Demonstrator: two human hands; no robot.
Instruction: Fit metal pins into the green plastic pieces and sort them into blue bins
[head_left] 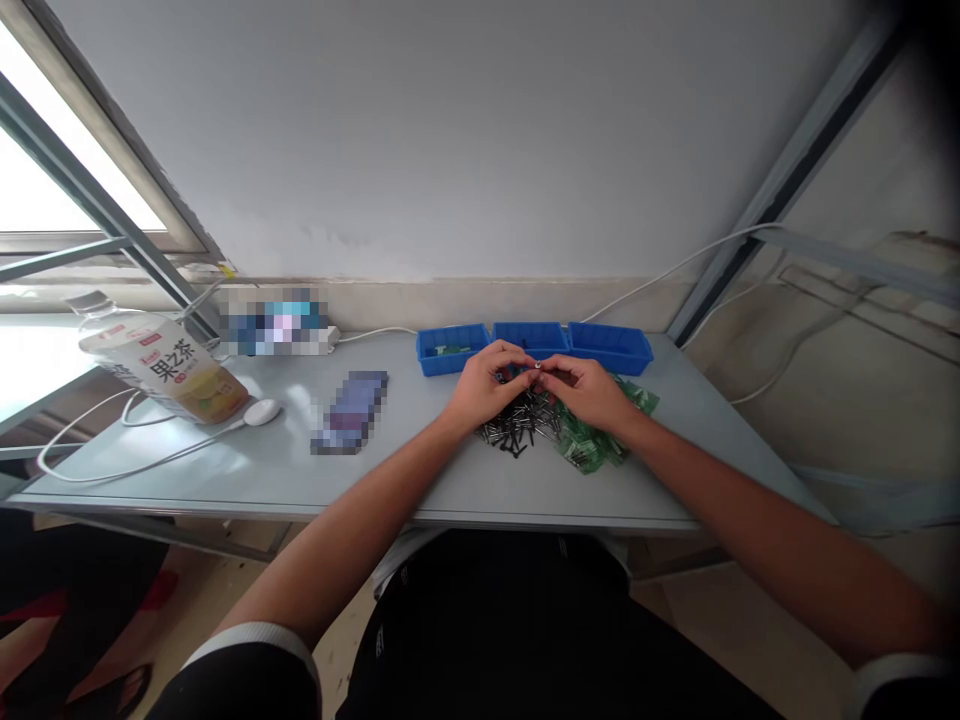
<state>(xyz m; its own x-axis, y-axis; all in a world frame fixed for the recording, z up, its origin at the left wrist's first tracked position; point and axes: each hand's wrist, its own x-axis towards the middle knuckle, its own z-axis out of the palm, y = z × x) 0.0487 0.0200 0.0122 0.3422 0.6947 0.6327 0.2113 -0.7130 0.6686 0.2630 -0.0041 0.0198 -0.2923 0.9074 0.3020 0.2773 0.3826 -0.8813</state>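
Observation:
My left hand (491,385) and my right hand (589,392) meet fingertip to fingertip above the table. Pinched between their thumbs and fingers is a small, pale, shiny piece (538,366), too tiny to name. Under the hands spreads a heap of dark metal screws (514,430), partly covered by the fingers. Beside the heap, below my right hand and wrist, lie crumpled green plastic bags (589,450), with some metal parts showing through. Just behind the hands stand a left blue bin (453,362), holding something green, a middle blue bin (529,330) and a right blue bin (611,355).
On the left are a tilted drink bottle (161,365), a white cable with a round puck (262,411) and a blurred phone (351,412). A blurred object (277,322) sits by the wall. Metal posts flank the table (465,495). Someone's foot shows at lower left.

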